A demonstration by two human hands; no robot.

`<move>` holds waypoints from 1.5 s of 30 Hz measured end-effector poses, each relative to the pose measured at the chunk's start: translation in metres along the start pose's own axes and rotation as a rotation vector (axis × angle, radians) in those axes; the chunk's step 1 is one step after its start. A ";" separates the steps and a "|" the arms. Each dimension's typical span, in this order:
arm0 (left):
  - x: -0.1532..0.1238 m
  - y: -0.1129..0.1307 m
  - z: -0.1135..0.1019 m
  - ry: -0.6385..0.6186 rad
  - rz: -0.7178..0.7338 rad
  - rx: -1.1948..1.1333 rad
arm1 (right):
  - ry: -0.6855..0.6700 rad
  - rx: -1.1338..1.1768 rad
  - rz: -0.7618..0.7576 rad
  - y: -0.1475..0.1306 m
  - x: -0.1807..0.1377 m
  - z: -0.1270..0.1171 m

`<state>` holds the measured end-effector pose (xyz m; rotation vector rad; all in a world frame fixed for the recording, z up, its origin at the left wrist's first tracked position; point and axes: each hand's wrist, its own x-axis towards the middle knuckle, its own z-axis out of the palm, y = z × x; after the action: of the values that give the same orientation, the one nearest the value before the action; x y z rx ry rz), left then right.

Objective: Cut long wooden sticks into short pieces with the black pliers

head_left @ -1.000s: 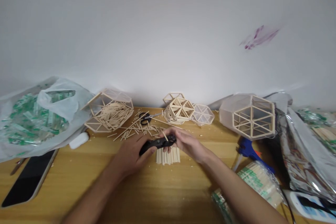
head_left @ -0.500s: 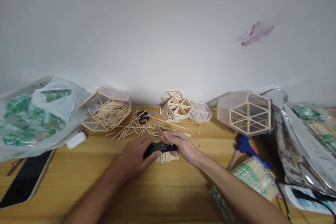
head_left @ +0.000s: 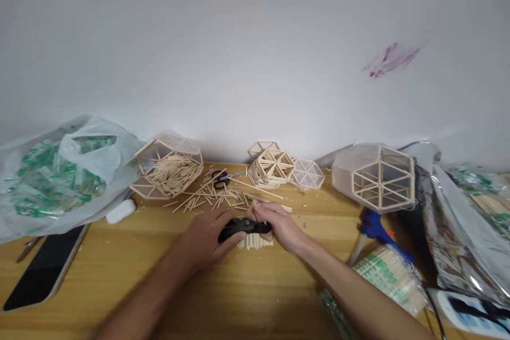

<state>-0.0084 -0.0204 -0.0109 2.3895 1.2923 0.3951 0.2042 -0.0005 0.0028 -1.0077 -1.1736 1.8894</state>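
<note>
Could nip skin, with the right hand (head_left: 282, 227) bunched so close against the tip of the black tool (head_left: 236, 227), clamped in the left hand (head_left: 201, 236) over the short sticks (head_left: 255, 243) on the table (head_left: 239, 297); cannot tell the right's hold, perhaps on a stick hidden behind its knuckles.

Your left hand (head_left: 203, 235) and your right hand (head_left: 283, 227) are bare, with slender fingers and slim wrists. Your left forearm (head_left: 155, 293) and right forearm (head_left: 350, 282) are uncovered as well, smooth in outline, each broadening toward the lower edge of your view; your fingernails show too small to make out.
</note>
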 end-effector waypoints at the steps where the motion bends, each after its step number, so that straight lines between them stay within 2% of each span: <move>1: 0.000 0.000 0.000 -0.004 -0.007 -0.001 | -0.030 0.021 -0.005 0.001 0.001 -0.001; 9: -0.001 -0.002 -0.001 -0.019 -0.076 -0.011 | -0.128 0.188 -0.025 0.006 0.005 -0.008; 13: 0.001 -0.006 -0.004 0.056 -0.126 -0.028 | -0.049 0.198 -0.091 0.010 0.009 -0.010; 17: 0.001 -0.010 -0.007 0.140 -0.192 -0.007 | 0.142 0.003 -0.185 0.012 0.010 -0.012; 22: 0.002 -0.011 -0.004 0.174 -0.224 0.019 | 0.190 -0.332 -0.299 0.008 0.004 -0.008; 26: 0.002 -0.012 0.000 0.181 -0.219 0.023 | 0.227 -0.460 -0.367 0.005 0.001 -0.006; 33: 0.000 -0.014 0.001 0.226 -0.159 -0.014 | 0.147 -0.401 -0.325 0.006 0.001 -0.007; 45: 0.000 -0.013 0.004 0.243 -0.130 -0.064 | 0.137 -0.250 -0.271 0.007 0.003 -0.007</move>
<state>-0.0163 -0.0147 -0.0201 2.2424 1.5054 0.6938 0.2081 0.0025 -0.0070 -1.0328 -1.4108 1.4670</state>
